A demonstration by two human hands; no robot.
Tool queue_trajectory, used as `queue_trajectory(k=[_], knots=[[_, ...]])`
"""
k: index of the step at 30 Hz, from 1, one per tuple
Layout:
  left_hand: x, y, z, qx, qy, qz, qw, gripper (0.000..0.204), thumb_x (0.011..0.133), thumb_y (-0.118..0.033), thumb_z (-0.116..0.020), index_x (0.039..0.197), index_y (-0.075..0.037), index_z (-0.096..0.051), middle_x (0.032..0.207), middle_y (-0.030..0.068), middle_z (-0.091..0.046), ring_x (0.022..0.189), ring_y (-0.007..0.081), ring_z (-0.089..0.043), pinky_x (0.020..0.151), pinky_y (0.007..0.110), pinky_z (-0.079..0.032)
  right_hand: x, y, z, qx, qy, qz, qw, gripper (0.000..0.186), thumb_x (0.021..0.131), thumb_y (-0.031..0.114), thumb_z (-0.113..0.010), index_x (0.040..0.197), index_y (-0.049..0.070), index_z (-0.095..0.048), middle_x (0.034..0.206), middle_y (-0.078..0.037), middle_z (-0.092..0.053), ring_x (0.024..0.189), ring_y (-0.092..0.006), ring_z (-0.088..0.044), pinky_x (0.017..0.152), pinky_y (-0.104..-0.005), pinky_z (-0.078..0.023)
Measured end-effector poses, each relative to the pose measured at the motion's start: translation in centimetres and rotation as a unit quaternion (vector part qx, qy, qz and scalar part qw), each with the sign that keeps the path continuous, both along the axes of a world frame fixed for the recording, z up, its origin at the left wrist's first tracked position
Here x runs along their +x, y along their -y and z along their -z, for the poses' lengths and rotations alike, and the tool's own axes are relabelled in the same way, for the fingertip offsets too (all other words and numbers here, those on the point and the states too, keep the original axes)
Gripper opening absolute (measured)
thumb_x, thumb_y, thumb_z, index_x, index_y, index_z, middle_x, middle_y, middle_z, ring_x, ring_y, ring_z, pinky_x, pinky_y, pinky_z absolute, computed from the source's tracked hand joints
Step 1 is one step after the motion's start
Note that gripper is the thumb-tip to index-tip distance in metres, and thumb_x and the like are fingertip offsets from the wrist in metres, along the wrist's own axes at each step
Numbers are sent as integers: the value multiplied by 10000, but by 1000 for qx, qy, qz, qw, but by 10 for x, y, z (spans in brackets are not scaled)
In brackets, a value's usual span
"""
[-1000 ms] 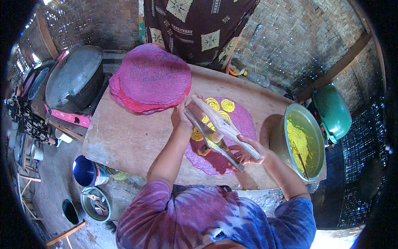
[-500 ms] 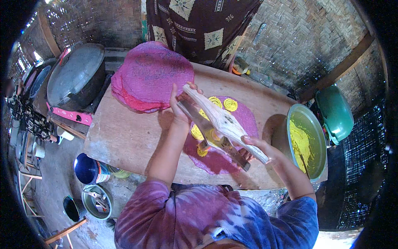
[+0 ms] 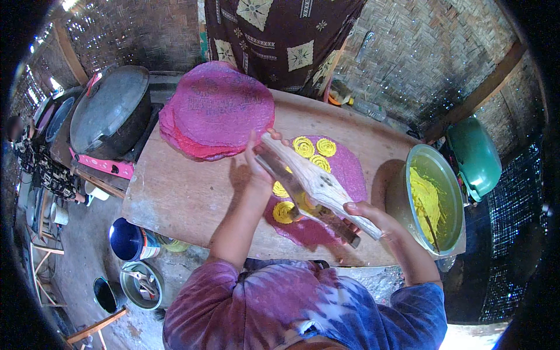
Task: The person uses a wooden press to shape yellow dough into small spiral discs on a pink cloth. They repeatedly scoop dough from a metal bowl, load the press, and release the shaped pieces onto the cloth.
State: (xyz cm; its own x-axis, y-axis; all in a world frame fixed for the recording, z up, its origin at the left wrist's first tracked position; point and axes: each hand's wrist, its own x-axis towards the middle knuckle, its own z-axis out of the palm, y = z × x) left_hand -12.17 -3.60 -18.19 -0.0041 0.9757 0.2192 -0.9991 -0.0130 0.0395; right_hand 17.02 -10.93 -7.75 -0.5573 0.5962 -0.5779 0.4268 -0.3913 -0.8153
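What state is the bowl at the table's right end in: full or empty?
Partly full: the bowl holds yellow batter across its inside, with a thin stick resting in it, while its green wall shows above.

L hand (image 3: 261, 158) + R hand (image 3: 366, 214) both clenched (firm grip), forearms extended.

Single head cam, fisheye, straight down & close over wooden table (image 3: 175, 198), edges bent.

Daylight was soft and diffuse, leaking as bright specks through the woven walls (image 3: 408, 52); the wooden table (image 3: 175, 198) was evenly lit, with soft shadows under the arms and beside the bowl (image 3: 434, 198). Heavy fisheye bending, black vignette at the rim. Centre sharp, edges dim and smeared.
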Motion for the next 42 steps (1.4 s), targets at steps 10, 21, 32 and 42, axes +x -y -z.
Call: queue_trajectory(k=[10,21,32,42], knots=[[25,-14,16,17,52,-17,998,236,920,-321,-582,1037,-120,-544,939,30,-575,915,231,-554,608,280,-497,6,-21,107,-181,-315,97,926,789,908,652,-478,1353,0,-481,1164,-164,-625,954,-253,-653,791,-352,-545],[11,-19,-1,223,189,60,954,267,980,-343,-535,1081,-107,-604,976,41,-616,937,223,-559,657,321,-536,-8,-15,162,-45,-254,93,962,791,922,649,-443,1378,1,-443,1208,-191,-601,1038,-277,-622,863,-367,-518],[0,-12,-41,279,115,62,951,499,1028,-504,-323,1100,-109,-619,1023,49,-652,931,261,-555,656,352,-539,-31,-41,166,115,-93,4,989,794,936,645,-409,1402,3,-404,1252,-218,-576,1121,-301,-591,935,-381,-491],[-7,-13,-45,226,78,82,967,570,994,-585,-348,1021,-104,-651,958,69,-662,901,273,-569,592,343,-524,-3,-32,123,-78,-242,-9,967,796,949,643,-377,1425,4,-369,1292,-243,-555,1197,-322,-563,1000,-394,-466]])
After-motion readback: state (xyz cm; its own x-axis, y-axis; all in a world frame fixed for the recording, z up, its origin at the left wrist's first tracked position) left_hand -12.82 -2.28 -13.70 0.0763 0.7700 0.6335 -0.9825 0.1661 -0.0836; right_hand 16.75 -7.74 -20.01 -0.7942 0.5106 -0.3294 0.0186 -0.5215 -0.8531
